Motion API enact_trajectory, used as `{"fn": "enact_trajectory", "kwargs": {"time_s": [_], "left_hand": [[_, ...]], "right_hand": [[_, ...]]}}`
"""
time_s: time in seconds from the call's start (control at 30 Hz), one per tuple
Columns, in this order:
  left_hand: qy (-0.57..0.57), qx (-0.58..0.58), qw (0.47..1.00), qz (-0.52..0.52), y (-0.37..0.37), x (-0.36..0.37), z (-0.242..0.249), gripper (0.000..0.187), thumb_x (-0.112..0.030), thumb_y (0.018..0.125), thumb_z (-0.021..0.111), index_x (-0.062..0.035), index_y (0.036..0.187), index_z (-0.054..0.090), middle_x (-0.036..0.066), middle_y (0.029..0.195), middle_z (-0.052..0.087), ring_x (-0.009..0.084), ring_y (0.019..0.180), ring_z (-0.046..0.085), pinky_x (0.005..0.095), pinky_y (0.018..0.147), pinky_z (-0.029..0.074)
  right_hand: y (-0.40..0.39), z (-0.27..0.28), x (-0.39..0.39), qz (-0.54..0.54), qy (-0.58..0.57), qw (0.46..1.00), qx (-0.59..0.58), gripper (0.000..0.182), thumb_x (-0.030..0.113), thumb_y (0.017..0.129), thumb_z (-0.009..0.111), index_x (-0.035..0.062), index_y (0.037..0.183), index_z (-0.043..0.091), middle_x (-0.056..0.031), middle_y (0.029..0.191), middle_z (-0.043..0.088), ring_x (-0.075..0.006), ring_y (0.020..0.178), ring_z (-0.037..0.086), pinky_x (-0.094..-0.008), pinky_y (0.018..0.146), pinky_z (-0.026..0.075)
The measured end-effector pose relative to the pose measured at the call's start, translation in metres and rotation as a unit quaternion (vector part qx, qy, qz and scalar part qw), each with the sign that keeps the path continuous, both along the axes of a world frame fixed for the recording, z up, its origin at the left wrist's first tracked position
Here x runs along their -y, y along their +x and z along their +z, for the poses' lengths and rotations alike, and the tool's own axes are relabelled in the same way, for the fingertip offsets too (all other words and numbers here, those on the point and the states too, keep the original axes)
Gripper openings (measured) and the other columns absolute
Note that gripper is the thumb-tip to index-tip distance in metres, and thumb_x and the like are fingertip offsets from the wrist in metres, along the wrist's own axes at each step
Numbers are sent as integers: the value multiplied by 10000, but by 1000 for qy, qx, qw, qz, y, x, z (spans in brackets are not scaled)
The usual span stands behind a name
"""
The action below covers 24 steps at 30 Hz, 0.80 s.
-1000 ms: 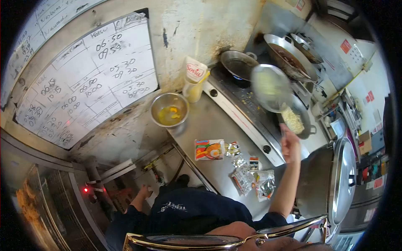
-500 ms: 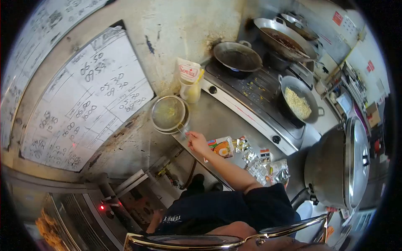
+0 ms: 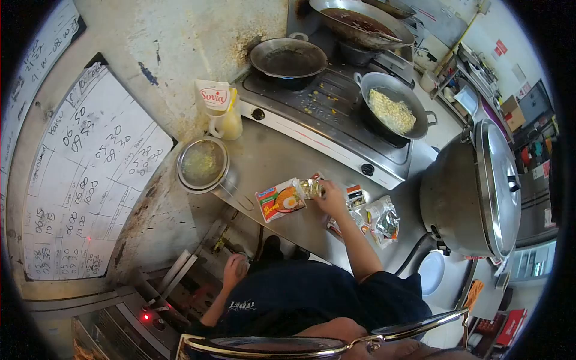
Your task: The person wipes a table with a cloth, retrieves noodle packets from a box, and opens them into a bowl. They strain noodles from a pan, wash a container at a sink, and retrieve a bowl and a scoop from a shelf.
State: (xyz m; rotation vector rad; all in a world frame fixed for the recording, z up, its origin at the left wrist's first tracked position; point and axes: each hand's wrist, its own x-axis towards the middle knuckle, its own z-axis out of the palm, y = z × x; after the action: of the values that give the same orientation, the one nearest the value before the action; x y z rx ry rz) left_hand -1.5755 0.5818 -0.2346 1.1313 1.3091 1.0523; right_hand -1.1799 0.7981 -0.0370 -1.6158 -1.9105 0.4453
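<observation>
My right hand [image 3: 331, 201] is over the steel counter, its fingers closed on the edge of a shiny foil sachet [image 3: 310, 189]. Just left of that sachet lies a red and white noodle packet [image 3: 281, 200] with an egg pictured on it. More foil sachets and a clear wrapper [image 3: 383, 219] are to the right of my right hand. Low beside my body, my left hand [image 3: 235, 271] is curled round something small that I cannot make out. A mesh strainer [image 3: 203, 163] rests on a bowl at the counter's left end, its handle free.
A stove [image 3: 321, 129] carries an empty-looking wok [image 3: 288, 58], a pan with noodles [image 3: 391, 112] and a large wok of dark liquid [image 3: 360, 21]. A Sovia pouch [image 3: 216, 99] stands by the wall. At the right are a big lidded pot [image 3: 453, 189] and a pale plate [image 3: 431, 272].
My right hand has let go of the strainer handle and moved right to the sachets. My left hand has come further into view. The view has shifted, so the counter and stove appear further left.
</observation>
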Motion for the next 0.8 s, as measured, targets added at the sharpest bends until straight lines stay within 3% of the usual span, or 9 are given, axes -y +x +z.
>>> {"fn": "enact_trajectory", "kwargs": {"time_s": [0.07, 0.2, 0.3, 0.37, 0.43, 0.5, 0.53, 0.63, 0.8], "left_hand": [[302, -313, 890, -139, 74, -64, 173, 233, -40, 727, 637, -69, 944, 559, 99, 966, 536, 276, 857, 549, 361, 705, 449], [390, -274, 858, -189, 147, -136, 223, 243, -81, 717, 654, -85, 943, 566, 77, 997, 542, 250, 897, 544, 347, 736, 451], [389, -271, 858, -198, 178, -169, 237, 285, -118, 726, 659, -76, 991, 565, 94, 1031, 528, 264, 934, 532, 350, 801, 436], [357, -247, 886, -161, 198, -174, 254, 307, -143, 742, 657, -67, 1023, 559, 101, 1047, 521, 256, 953, 529, 347, 832, 422], [314, -219, 915, -127, 213, -176, 253, 331, -168, 759, 655, -58, 1054, 553, 109, 1062, 514, 248, 972, 526, 345, 862, 408], [113, -65, 980, -151, 226, -177, 228, 355, -196, 806, 621, -32, 1106, 525, 119, 1073, 509, 216, 998, 514, 331, 881, 393], [39, 42, 969, -240, 231, -182, 232, 288, -189, 835, 588, -8, 1056, 552, 99, 1078, 513, 173, 964, 527, 305, 826, 421], [154, -99, 923, -338, 242, -166, 255, 209, -170, 840, 573, 5, 953, 592, 86, 1055, 528, 165, 885, 554, 284, 754, 446], [235, -106, 875, -410, 271, -147, 258, 162, -155, 821, 590, 4, 853, 600, 85, 1004, 545, 171, 778, 585, 284, 679, 472]], "right_hand": [[-9, 0, 6, 8, 19, 998, 61, 455, 207, 654, 687, 104, 1073, 545, -136, 999, 549, -313, 966, 516, -407, 822, 393], [-19, -10, 11, 15, 8, 988, 156, 274, 171, 677, 660, 92, 932, 599, -97, 932, 568, -279, 925, 525, -393, 844, 365], [-5, -13, 25, 20, 41, 974, 221, 99, 122, 724, 601, 89, 815, 620, -79, 871, 580, -258, 836, 538, -376, 771, 384], [8, 31, 39, -103, 76, 987, 99, 88, 165, 753, 568, 86, 755, 605, -76, 767, 570, -233, 805, 546, -379, 750, 385], [20, 61, 53, -107, 66, 991, 33, 111, 161, 780, 569, 54, 774, 600, -92, 766, 594, -227, 733, 572, -358, 698, 422], [24, 81, 76, -27, -126, 969, -212, 147, 161, 808, 576, 23, 848, 605, -103, 816, 620, -198, 677, 587, -324, 617, 450], [25, 78, 86, -6, -126, 970, -206, 192, 169, 816, 586, 13, 925, 601, -118, 810, 627, -161, 627, 581, -290, 568, 455], [22, 79, 118, -62, -150, 954, -251, 211, 180, 810, 598, 31, 960, 607, -122, 723, 613, -148, 600, 562, -291, 567, 450], [31, 79, 148, -121, -134, 954, -241, 201, 221, 840, 559, 25, 858, 599, -117, 615, 576, -183, 550, 575, -322, 535, 452]]}}
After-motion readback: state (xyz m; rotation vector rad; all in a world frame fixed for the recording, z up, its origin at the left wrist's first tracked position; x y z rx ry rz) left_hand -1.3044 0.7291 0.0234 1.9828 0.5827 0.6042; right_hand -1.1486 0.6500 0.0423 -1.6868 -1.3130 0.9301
